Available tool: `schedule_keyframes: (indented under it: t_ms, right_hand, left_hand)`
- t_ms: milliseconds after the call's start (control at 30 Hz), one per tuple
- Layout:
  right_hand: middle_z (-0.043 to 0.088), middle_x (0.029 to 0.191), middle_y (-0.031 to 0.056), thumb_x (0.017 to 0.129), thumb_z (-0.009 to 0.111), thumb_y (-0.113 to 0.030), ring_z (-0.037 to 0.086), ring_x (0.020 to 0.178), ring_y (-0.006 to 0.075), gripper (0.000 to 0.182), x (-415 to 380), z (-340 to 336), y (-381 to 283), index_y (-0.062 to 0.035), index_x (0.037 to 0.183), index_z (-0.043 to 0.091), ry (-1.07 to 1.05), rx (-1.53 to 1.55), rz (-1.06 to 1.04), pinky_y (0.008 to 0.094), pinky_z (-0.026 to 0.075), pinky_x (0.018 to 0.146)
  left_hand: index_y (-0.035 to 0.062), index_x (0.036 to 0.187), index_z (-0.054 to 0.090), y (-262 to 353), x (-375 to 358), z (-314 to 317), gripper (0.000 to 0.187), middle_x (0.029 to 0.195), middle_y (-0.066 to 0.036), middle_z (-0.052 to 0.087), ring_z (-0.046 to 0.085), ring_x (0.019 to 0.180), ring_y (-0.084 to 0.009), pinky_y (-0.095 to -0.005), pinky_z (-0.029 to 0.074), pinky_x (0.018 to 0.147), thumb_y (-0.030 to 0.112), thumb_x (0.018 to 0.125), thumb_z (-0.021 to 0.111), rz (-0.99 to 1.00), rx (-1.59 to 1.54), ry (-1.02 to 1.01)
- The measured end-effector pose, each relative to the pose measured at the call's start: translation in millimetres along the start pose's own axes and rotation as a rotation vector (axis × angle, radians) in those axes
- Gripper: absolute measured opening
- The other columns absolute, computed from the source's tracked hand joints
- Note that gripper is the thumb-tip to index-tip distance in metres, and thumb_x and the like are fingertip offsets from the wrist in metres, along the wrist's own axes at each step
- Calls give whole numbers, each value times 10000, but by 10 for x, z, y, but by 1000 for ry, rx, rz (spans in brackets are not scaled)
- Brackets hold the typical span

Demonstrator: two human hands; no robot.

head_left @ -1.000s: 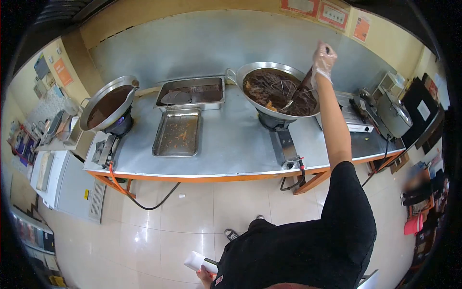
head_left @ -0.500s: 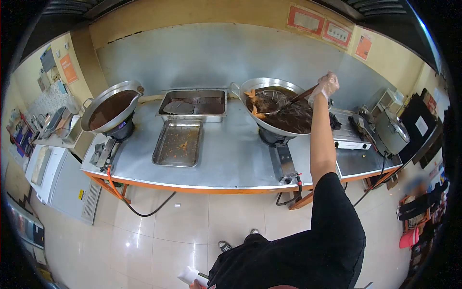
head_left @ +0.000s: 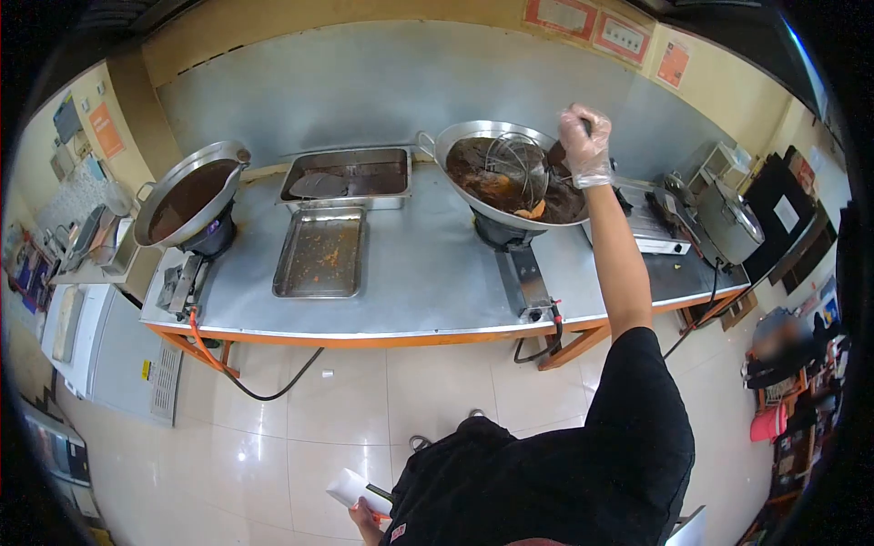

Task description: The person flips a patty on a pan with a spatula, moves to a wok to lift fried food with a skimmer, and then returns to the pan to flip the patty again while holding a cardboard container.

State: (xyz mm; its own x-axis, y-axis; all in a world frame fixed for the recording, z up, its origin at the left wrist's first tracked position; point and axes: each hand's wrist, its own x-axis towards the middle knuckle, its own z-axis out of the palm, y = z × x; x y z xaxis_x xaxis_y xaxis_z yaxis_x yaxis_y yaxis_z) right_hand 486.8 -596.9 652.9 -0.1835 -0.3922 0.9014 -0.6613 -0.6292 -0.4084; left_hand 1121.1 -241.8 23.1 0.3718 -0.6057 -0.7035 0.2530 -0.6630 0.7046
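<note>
My right hand, in a clear plastic glove, is closed round the dark handle of a wire skimmer. The skimmer's round mesh basket is tilted over the right wok, which holds dark bubbling oil. Orange-brown fried pieces show at the front of the oil, by the basket. Low in the view, beside my dark clothing, my left hand grips a white flat thing with a dark green strip and some orange near the fingers; its kind I cannot make out.
A second wok of dark oil stands on a burner at left. Between the woks are a deep steel pan with a mesh strainer in it and a shallow crumb-strewn tray. A gas stove and large pot stand right. Hoses hang below.
The skimmer's basket has risen and tilted up, and my right hand has shifted left. Fried pieces formerly at the wok's left now show near its front. More of my left hand is visible.
</note>
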Motion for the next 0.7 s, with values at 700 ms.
schedule_keyframes:
  t_ms: [700]
  right_hand:
    - [402,552,48,813,595,-137,410,545,122,257,-147,-142,24,-2,639,463,-121,-58,108,318,346,527]
  left_hand:
    - [20,1161,531,-176,220,-35,343,878,-134,636,624,672,-244,-392,516,518,158,867,642,-27,7,-51]
